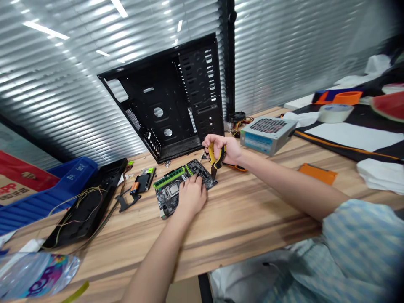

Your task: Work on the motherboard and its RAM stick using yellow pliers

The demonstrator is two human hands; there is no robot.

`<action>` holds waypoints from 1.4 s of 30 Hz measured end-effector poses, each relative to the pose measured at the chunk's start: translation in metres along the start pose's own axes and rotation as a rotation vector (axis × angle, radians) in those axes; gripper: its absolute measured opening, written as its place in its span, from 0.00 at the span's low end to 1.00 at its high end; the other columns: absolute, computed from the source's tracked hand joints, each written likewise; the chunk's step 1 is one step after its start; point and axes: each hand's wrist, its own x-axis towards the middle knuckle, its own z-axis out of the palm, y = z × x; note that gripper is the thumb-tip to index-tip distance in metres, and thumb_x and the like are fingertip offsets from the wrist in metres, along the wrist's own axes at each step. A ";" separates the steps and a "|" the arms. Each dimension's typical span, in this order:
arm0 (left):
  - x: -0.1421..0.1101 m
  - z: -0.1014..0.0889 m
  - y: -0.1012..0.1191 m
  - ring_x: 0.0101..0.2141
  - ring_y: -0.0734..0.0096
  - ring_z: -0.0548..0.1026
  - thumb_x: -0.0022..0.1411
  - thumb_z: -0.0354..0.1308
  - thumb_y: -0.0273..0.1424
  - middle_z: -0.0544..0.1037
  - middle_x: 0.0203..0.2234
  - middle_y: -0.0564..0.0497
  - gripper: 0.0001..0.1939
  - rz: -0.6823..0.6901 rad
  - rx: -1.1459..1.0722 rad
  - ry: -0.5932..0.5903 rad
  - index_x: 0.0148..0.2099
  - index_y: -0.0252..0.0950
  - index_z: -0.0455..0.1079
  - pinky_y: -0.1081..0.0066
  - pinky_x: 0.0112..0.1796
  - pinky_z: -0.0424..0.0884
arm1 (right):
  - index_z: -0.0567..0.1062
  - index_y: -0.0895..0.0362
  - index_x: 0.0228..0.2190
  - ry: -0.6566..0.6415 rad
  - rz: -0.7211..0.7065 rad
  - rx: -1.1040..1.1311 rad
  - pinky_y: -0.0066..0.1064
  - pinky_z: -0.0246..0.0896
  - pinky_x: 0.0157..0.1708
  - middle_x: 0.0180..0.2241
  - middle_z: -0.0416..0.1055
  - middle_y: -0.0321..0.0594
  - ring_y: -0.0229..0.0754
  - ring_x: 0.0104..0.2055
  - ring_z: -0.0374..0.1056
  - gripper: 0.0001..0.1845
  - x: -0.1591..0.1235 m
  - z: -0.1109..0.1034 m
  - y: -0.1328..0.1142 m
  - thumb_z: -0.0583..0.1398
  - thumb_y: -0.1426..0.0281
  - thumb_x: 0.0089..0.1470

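Note:
A motherboard (pixel 172 190) with green memory slots and a silver processor lies flat on the wooden table. My left hand (pixel 192 194) rests palm down on it, fingers stretched across the board. Yellow-and-black pliers (pixel 215 159) are gripped in my right hand (pixel 227 148), jaws pointing down at the board's right corner. Whether the jaw tips touch a part there, I cannot tell. Behind the board stands a black computer case (pixel 167 101), open side facing me. An orange-and-black tool (pixel 235 167) lies partly hidden under my right wrist.
A power supply (pixel 268 134) stands right, near an orange drive bracket (pixel 318 173). At left are a black panel with loose wires (pixel 91 206), a blue bin (pixel 47 193) and a plastic bottle (pixel 41 273). A tape roll (pixel 336 113) and papers sit far right.

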 end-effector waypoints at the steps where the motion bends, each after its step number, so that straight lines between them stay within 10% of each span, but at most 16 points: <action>1: 0.000 0.000 0.000 0.53 0.55 0.69 0.67 0.44 0.33 0.69 0.57 0.43 0.16 0.001 0.001 0.001 0.52 0.37 0.66 0.56 0.53 0.63 | 0.68 0.57 0.24 0.001 -0.001 0.007 0.29 0.62 0.24 0.27 0.61 0.38 0.39 0.28 0.60 0.15 0.000 0.000 0.000 0.52 0.73 0.25; 29: 0.000 0.001 0.000 0.53 0.55 0.69 0.67 0.45 0.34 0.70 0.56 0.44 0.16 0.011 0.019 0.009 0.52 0.37 0.67 0.55 0.52 0.64 | 0.70 0.58 0.27 -0.008 -0.134 -0.096 0.28 0.59 0.21 0.23 0.62 0.35 0.36 0.23 0.59 0.13 0.001 -0.001 0.012 0.54 0.63 0.42; 42: 0.000 0.003 -0.001 0.53 0.55 0.69 0.67 0.45 0.34 0.69 0.57 0.44 0.16 0.017 0.033 0.020 0.52 0.37 0.66 0.55 0.52 0.65 | 0.70 0.59 0.28 -0.043 -0.127 -0.145 0.30 0.62 0.23 0.22 0.63 0.36 0.38 0.23 0.61 0.15 0.002 -0.006 0.011 0.52 0.71 0.32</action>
